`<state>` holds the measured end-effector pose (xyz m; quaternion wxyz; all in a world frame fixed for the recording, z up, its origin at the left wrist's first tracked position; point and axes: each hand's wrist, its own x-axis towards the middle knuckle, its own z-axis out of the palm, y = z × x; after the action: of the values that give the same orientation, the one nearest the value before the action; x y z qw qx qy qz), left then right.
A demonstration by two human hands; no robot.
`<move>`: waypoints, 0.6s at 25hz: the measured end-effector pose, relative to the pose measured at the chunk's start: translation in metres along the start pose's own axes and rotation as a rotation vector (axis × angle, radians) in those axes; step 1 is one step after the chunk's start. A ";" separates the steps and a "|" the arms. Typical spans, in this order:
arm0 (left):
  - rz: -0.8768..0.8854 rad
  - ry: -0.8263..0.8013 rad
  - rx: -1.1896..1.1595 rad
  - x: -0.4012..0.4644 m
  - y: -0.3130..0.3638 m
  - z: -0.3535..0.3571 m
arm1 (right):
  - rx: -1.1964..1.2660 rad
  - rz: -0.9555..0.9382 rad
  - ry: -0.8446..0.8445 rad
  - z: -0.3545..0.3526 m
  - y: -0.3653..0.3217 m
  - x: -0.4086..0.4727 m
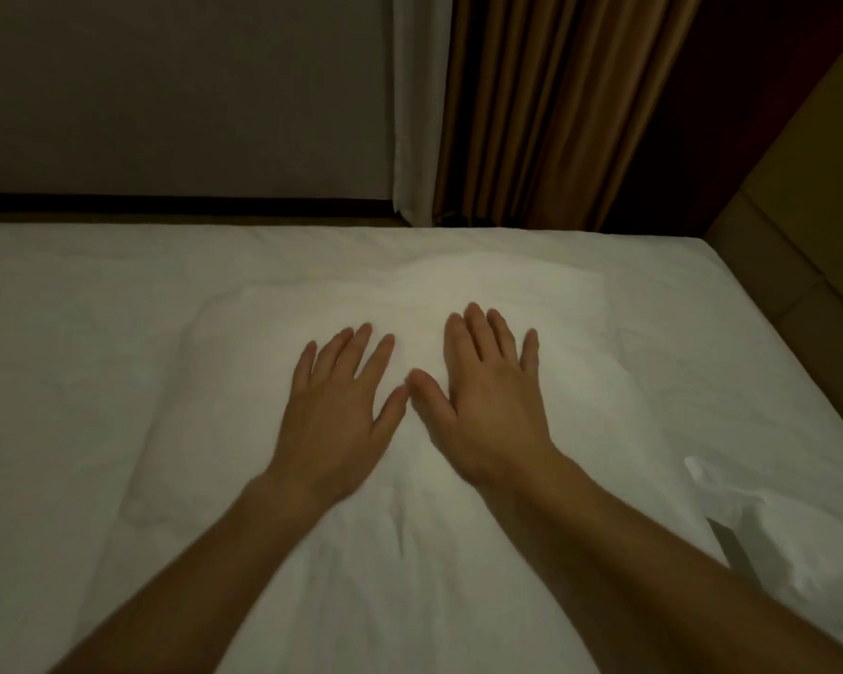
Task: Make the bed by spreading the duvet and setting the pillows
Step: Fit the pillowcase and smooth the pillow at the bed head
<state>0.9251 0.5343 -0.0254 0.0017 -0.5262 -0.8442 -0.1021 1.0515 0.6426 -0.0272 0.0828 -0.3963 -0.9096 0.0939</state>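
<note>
- Dim light fills a bedroom where a grey wall (pixel 181 90) meets a white sheer curtain (pixel 419 104) and a brown drape (pixel 565 104) beyond the far edge of the bed (pixel 69 430).
- White bedding covers the bed from edge to edge; whether the flat layer is the duvet or a sheet cannot be told in this light.
- One white pillow (pixel 244 381) lies in the middle of the bed, its length running from the near side toward the curtains, with a crease near the wrists.
- Both hands lie flat on the pillow with straight, spread fingers and grip nothing: the left hand (pixel 337 411) and the right hand (pixel 487 396) sit side by side, thumbs almost touching.
- Judged from this, the step in hand is patting or smoothing the pillow.
- A fold of white cloth (pixel 775 542) lies at the near right, possibly a second pillow or a duvet corner.
- The next move likely calls for sweeping both palms outward to flatten the case, then setting the pillow square at the bed's head, which seems to lie to the right, by the padded panel (pixel 809 197).
</note>
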 end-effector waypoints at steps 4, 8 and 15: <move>0.004 -0.043 -0.046 0.074 -0.049 -0.005 | 0.002 -0.165 -0.020 0.010 -0.009 0.100; -0.101 -0.181 -0.125 0.136 -0.098 0.004 | -0.025 -0.160 -0.066 0.029 0.002 0.169; 0.104 -0.106 0.085 0.171 -0.081 -0.004 | 0.103 -0.159 0.123 0.040 0.056 0.158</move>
<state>0.7764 0.6507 -0.0170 -0.0153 -0.5735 -0.8182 -0.0381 0.9760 0.7919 -0.0671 0.1661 -0.3231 -0.9253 0.1089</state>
